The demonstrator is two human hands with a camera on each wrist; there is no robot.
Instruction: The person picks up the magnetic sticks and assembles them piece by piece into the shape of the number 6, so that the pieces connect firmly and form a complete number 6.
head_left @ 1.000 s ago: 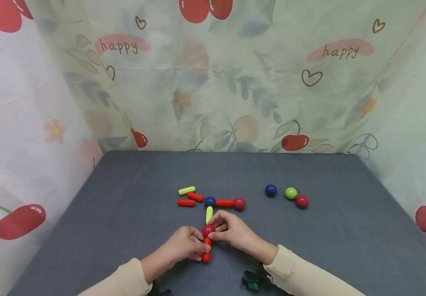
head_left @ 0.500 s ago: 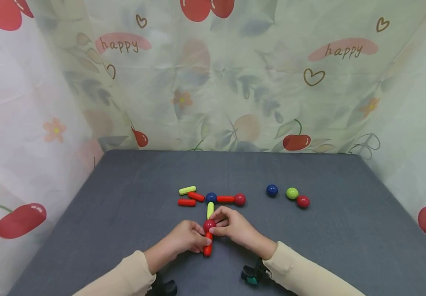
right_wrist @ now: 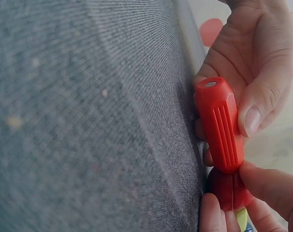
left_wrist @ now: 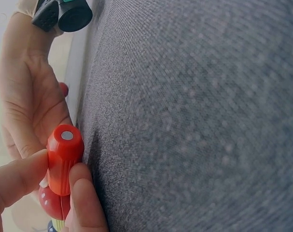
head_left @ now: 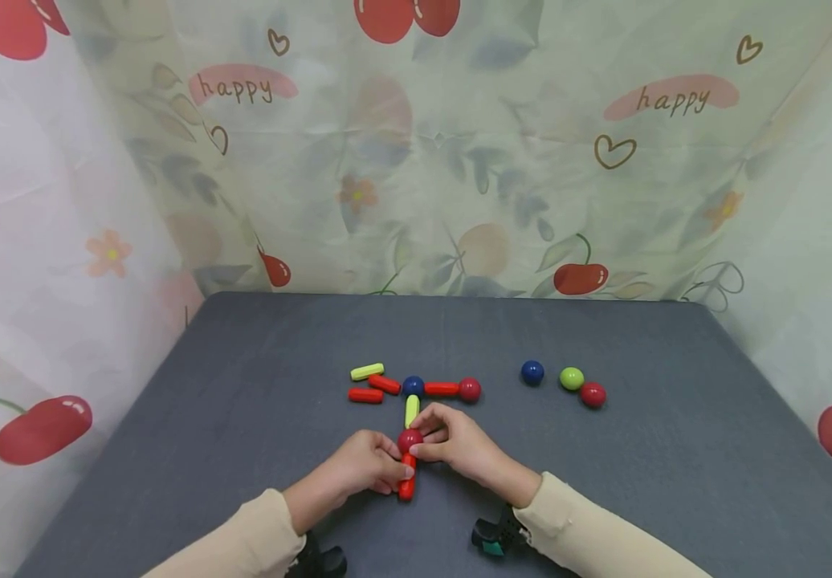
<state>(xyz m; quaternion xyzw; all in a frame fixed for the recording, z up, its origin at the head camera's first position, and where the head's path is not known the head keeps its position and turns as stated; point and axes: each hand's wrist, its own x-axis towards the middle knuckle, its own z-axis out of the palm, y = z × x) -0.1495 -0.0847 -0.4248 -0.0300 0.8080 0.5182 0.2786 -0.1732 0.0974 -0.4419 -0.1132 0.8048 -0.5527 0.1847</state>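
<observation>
My left hand (head_left: 361, 464) pinches a red rod (right_wrist: 222, 128) between thumb and fingers; a small silvery disc (left_wrist: 67, 136) shows in the rod's near end. At its far end the rod meets a red ball (head_left: 407, 440), which my right hand (head_left: 466, 449) holds between thumb and fingers. A yellow-green rod (head_left: 412, 412) runs from that ball to a blue ball (head_left: 413, 386). From there another red rod (head_left: 442, 389) extends right to a second red ball (head_left: 470, 390). The whole chain lies on the dark grey tabletop (head_left: 257, 361).
Left of the blue ball lie a loose yellow-green rod (head_left: 367, 372) and two red rods (head_left: 365, 396), one with its end close to the ball. Farther right sit a blue ball (head_left: 532, 372), a green ball (head_left: 571, 378) and a red ball (head_left: 593, 394). Printed curtains surround the table.
Both hands and the joined chain have shifted slightly away from me, mostly in the first half second. The grips look the same, and the loose rods and balls have stayed put.
</observation>
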